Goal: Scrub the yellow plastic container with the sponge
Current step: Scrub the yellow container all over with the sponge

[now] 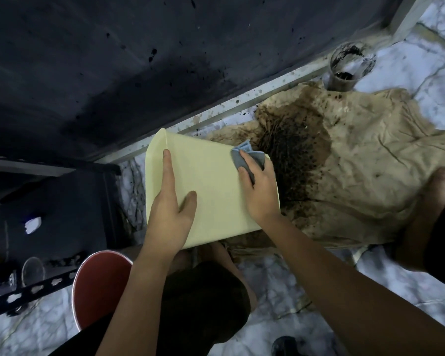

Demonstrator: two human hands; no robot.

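The pale yellow plastic container [211, 186] lies on its side in front of me, one flat wall facing up, its rim toward the upper left. My left hand [168, 204] rests flat on that wall, fingers straight and thumb spread. My right hand [258, 188] presses a grey-blue sponge or cloth [244, 156] against the container's upper right edge, fingers curled over it. Much of the sponge is hidden under the fingers.
A beige cloth [365, 170] stained with dark soil lies on the marble floor [280, 286] to the right. A dirty glass [347, 70] stands at the back. A red bucket [98, 286] sits at lower left, beside a dark shelf [49, 206]. A dark wall fills the upper left.
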